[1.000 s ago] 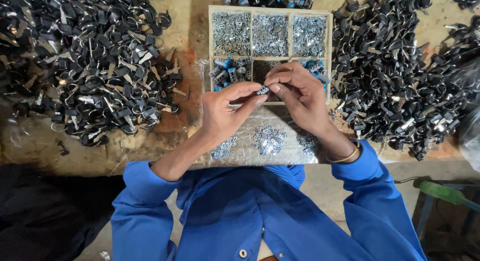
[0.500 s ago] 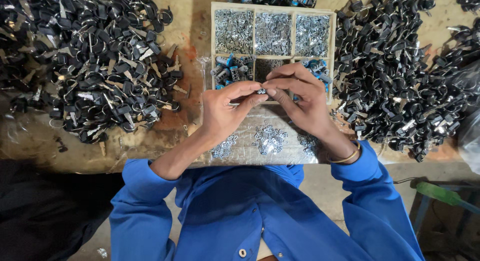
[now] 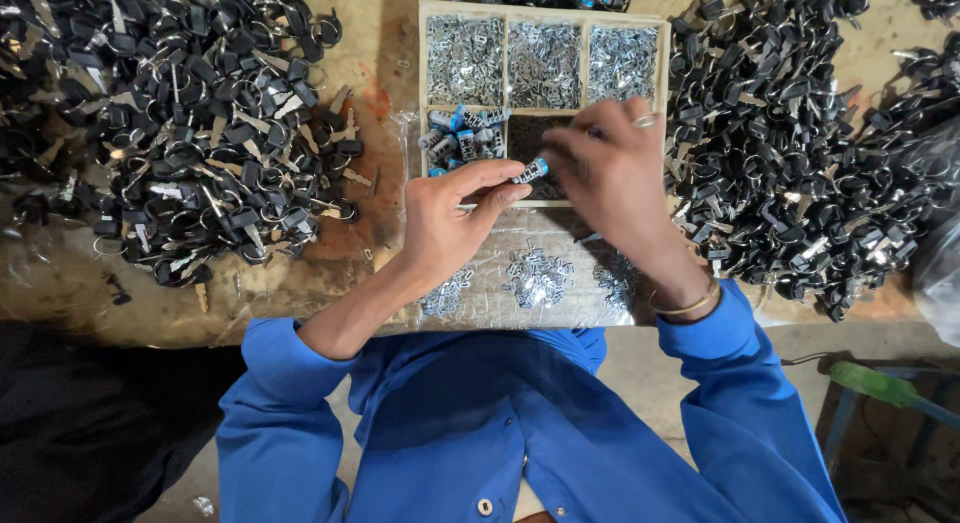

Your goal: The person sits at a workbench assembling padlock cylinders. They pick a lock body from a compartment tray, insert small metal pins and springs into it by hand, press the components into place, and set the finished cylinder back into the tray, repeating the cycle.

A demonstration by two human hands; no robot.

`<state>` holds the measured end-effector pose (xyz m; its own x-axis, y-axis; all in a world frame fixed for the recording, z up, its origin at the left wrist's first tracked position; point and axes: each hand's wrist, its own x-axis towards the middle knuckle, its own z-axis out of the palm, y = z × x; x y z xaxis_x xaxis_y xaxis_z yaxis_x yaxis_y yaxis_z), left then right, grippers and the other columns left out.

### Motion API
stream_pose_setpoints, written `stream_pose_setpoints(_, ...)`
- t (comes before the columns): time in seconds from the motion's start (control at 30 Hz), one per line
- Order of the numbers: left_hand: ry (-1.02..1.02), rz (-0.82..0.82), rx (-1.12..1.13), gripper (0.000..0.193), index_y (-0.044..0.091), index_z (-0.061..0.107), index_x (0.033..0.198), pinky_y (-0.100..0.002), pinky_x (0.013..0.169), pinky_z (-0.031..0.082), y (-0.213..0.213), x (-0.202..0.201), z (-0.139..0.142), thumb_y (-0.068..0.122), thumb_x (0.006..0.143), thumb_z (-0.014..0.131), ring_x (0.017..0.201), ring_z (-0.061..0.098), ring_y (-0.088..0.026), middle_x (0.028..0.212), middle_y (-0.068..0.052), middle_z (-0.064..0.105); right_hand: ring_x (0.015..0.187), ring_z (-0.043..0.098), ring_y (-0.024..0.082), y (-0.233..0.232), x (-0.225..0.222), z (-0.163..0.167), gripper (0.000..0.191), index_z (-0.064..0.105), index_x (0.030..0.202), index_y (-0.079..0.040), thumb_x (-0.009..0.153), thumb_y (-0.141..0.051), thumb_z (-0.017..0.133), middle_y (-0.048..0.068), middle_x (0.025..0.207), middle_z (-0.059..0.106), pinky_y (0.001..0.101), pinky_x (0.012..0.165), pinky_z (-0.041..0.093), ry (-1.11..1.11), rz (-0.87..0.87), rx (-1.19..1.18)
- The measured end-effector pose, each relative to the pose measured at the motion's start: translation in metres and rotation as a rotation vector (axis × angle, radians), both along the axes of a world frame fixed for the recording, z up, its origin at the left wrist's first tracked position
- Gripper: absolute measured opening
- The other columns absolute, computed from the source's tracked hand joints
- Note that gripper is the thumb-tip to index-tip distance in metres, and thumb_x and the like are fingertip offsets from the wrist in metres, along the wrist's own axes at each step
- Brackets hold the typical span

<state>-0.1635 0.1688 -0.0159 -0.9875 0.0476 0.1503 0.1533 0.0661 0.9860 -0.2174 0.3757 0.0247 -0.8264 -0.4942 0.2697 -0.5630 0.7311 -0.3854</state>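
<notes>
Change: right hand (image 3: 615,173) moved off small blue-and-silver cylinder (image 3: 532,171), now over dark middle compartment of wooden tray (image 3: 545,21), fingers curled; grip contents cannot tell. Left hand (image 3: 450,223) holds cylinder alone, pinched thumb to forefinger, palm down, at tray's 6 o'clock edge. Key piles on worktop (image 3: 380,103) at 9 and 3 o'clock.
</notes>
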Motion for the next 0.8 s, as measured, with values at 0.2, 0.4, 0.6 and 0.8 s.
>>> stream_pose_setpoints(0.2, 0.009, 0.005, -0.01, 0.02, -0.003, 0.073, 0.114, -0.026, 0.081, 0.066, -0.001, 0.0, 0.002, 0.003, 0.095, 0.077, 0.098, 0.079, -0.016, 0.107, -0.012, 0.079, 0.107, 0.051, 0.027, 0.001, 0.002, 0.004, 0.01, 0.077, 0.099, -0.016, 0.094, -0.021, 0.083, 0.0, 0.102, 0.062, 0.0456, 0.09, 0.03, -0.019, -0.003, 0.1)
stream_pose_setpoints(0.4, -0.017, 0.005, -0.009, 0.02, -0.003, 0.073, 0.115, -0.027, 0.081, 0.066, 0.0, 0.001, 0.001, 0.003, 0.096, 0.076, 0.098, 0.079, -0.016, 0.106, -0.011, 0.079, 0.113, 0.056, 0.025, 0.005, 0.0, 0.013, 0.012, 0.073, 0.106, -0.01, 0.097, -0.01, 0.081, 0.003, 0.112, 0.066, 0.0422, 0.094, 0.035, -0.167, 0.056, -0.163)
stream_pose_setpoints(0.6, -0.024, -0.009, 0.012, 0.021, -0.004, 0.072, 0.117, -0.027, 0.082, 0.067, -0.001, 0.001, 0.0, 0.001, 0.097, 0.075, 0.099, 0.079, -0.017, 0.107, -0.013, 0.079, 0.109, 0.06, 0.024, 0.004, 0.003, 0.01, 0.016, 0.072, 0.111, -0.004, 0.097, 0.002, 0.076, 0.008, 0.116, 0.066, 0.0335, 0.093, 0.049, -0.395, 0.179, -0.445)
stream_pose_setpoints(0.8, -0.002, -0.023, 0.014, 0.021, -0.004, 0.071, 0.116, -0.027, 0.081, 0.066, -0.001, 0.001, -0.002, 0.001, 0.096, 0.075, 0.098, 0.079, -0.017, 0.106, -0.013, 0.079, 0.109, 0.062, 0.024, 0.001, 0.005, 0.007, 0.018, 0.072, 0.112, -0.003, 0.096, 0.003, 0.076, 0.01, 0.117, 0.065, 0.0344, 0.093, 0.051, -0.367, 0.194, -0.442)
